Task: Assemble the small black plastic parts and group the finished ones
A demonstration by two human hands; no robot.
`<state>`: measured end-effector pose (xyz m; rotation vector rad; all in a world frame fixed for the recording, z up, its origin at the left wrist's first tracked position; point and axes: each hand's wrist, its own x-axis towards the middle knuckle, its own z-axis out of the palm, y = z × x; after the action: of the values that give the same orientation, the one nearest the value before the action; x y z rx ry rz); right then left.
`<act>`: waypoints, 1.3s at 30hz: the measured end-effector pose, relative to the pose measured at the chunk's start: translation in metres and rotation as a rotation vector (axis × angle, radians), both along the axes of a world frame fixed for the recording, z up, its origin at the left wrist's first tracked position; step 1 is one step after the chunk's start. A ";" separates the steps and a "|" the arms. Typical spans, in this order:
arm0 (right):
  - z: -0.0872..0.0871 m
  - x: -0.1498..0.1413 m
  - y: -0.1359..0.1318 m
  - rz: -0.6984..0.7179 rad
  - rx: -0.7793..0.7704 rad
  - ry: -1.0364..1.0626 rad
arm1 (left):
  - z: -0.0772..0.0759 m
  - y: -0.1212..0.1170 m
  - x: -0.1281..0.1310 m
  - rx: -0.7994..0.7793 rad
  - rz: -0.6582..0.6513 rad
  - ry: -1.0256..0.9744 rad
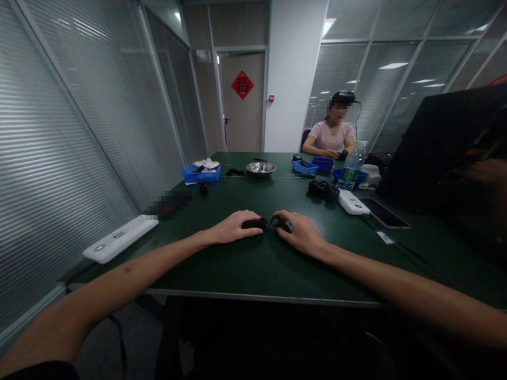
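Over the middle of the dark green table (237, 269), my left hand (230, 227) is closed around a small black part with a rounded end (255, 224). Just to its right, my right hand (301, 233) grips another black part, with a ring-shaped end (276, 221). The two parts face each other with a narrow gap between them. My fingers cover much of both, so their exact kind cannot be made out.
White power strips (122, 240) lie at left and right, near a phone-like slab (383, 212). Farther back are a blue tray (201, 173), a metal bowl (260, 169), black round parts (322, 190) and a water bottle (351, 168). Another person (331, 134) sits across the table.
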<state>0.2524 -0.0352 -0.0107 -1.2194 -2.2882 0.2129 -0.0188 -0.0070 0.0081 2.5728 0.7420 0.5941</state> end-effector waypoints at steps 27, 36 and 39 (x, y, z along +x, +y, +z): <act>0.020 -0.013 -0.026 0.423 0.177 -0.024 | -0.005 -0.009 0.009 -0.009 0.066 -0.091; 0.018 -0.015 -0.027 0.355 0.168 -0.020 | -0.008 -0.007 0.008 -0.067 0.021 -0.128; 0.018 -0.015 -0.027 0.350 0.158 -0.006 | -0.008 -0.006 0.007 -0.075 0.003 -0.138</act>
<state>0.2372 -0.0621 0.0071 -0.7375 -2.4599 0.1503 -0.0118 -0.0133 0.0005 2.4351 0.7079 0.7226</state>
